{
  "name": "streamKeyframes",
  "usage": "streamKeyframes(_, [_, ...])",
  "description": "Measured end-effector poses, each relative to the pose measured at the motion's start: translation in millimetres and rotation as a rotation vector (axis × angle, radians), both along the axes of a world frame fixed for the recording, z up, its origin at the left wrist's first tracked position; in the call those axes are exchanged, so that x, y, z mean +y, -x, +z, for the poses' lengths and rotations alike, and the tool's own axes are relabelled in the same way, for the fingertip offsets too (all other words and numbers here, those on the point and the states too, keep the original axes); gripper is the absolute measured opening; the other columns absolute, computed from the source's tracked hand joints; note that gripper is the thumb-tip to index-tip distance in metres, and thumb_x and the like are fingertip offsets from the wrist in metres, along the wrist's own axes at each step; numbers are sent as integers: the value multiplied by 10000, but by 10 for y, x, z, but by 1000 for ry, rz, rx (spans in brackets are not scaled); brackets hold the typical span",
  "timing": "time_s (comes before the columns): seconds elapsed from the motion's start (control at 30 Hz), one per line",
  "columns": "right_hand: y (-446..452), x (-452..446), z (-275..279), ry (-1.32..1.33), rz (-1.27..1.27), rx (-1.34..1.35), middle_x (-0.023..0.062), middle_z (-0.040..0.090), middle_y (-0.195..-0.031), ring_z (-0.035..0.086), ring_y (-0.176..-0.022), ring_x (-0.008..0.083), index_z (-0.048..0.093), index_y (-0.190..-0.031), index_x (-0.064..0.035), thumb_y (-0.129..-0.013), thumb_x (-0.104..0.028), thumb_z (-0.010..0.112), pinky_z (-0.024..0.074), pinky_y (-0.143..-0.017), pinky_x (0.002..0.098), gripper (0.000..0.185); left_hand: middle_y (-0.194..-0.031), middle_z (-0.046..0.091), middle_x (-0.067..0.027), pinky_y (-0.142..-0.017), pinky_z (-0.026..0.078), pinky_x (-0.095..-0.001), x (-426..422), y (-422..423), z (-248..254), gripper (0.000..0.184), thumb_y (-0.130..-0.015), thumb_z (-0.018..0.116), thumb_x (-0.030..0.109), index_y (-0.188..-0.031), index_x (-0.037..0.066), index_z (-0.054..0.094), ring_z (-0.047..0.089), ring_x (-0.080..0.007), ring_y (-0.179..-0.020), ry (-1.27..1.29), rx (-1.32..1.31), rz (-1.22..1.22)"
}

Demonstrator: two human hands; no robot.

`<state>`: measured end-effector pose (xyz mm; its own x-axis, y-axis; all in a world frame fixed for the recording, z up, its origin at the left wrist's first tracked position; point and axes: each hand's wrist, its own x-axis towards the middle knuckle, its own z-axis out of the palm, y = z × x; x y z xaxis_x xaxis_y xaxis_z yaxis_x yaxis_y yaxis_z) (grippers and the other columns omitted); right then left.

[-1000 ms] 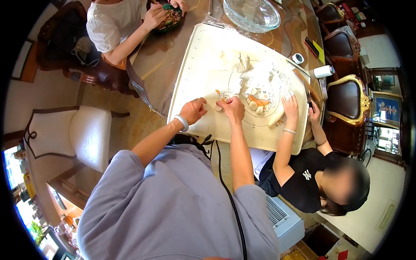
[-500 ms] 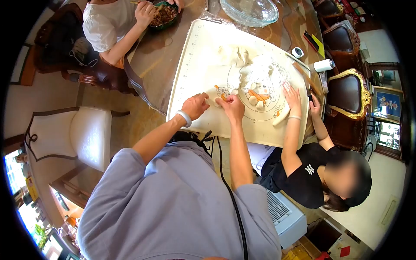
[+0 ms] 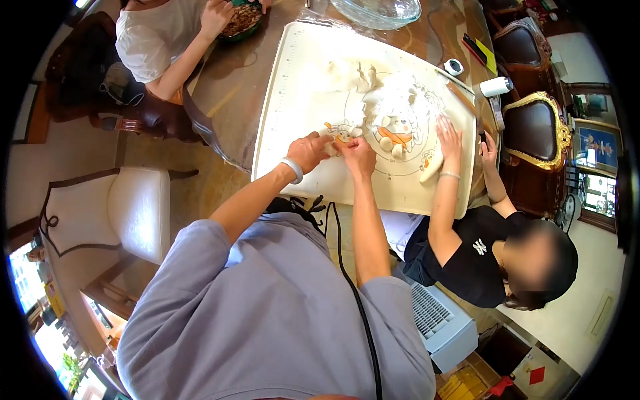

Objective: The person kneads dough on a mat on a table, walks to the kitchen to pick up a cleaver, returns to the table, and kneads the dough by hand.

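A cream mat (image 3: 287, 100) with printed circles and cartoon figures lies on the table. Over its near part, my left hand (image 3: 308, 152) and my right hand (image 3: 359, 157) are close together, both pinching a small pale piece of dough (image 3: 331, 148) between them. Beyond my hands lies a larger lump of dough (image 3: 360, 77). White flour (image 3: 400, 97) is spread over the mat's middle, with small dough pieces (image 3: 392, 148) beside it. A dough roll (image 3: 432, 167) lies to the right, near another person's hand (image 3: 450, 137).
A person in black (image 3: 467, 267) sits at the right, one hand on the mat. At the upper left, a person in white (image 3: 157, 40) is at a bowl of food (image 3: 243, 21). A glass bowl (image 3: 380, 10) and a white cylinder (image 3: 495, 87) stand on the table.
My left hand has moved right, up to my right hand, and now touches the small dough piece. The other person's hand on the mat has moved away from the dough roll. The view has shifted slightly.
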<state>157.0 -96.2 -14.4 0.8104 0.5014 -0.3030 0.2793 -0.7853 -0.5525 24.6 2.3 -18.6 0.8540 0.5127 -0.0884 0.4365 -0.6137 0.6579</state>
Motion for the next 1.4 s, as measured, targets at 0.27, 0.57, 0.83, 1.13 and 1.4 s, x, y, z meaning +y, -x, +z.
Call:
streamKeyframes(0.27, [458,-351,-367,-842,-172,362,190,584,-1216,575,-1113,253,478,-1273,40,-906,-58,457,442,-969,351,380,-1054,615,-148,-839,501,-394,-62,132,-30,567,-761,684,30,-1292,54,487,589,-314,-970,0,-275,45])
streamKeyframes(0.57, [500,-206,-189,-804,-146,343,209,532,-1284,509,-1215,294,438,-1310,27,-883,-17,433,399,-1031,366,429,-1115,603,-171,-890,488,-395,-98,114,22,604,-737,659,-31,-1305,46,468,575,-338,-1016,80,-219,41])
streamKeyframes(0.83, [641,-151,-185,-754,-149,392,237,490,-1322,488,-1235,322,414,-1325,28,-850,12,400,390,-1050,392,476,-1109,597,-184,-904,467,-416,-108,126,-34,618,-711,646,-56,-1297,28,471,554,-346,-1038,47,-224,5])
streamKeyframes(1.13, [658,-141,-113,-715,-79,441,233,410,-1393,404,-1311,311,360,-1366,35,-792,57,363,317,-1107,400,575,-1164,571,-201,-920,457,-418,-119,161,42,605,-706,628,-67,-1286,-7,465,540,-361,-1037,91,-199,23])
streamKeyframes(1.4, [771,-157,-193,-772,-121,346,243,475,-1341,451,-1272,345,392,-1340,17,-837,-23,397,379,-1050,407,504,-1177,562,-197,-936,456,-418,-120,173,7,624,-722,631,-46,-1315,16,448,533,-362,-1070,43,-204,-16])
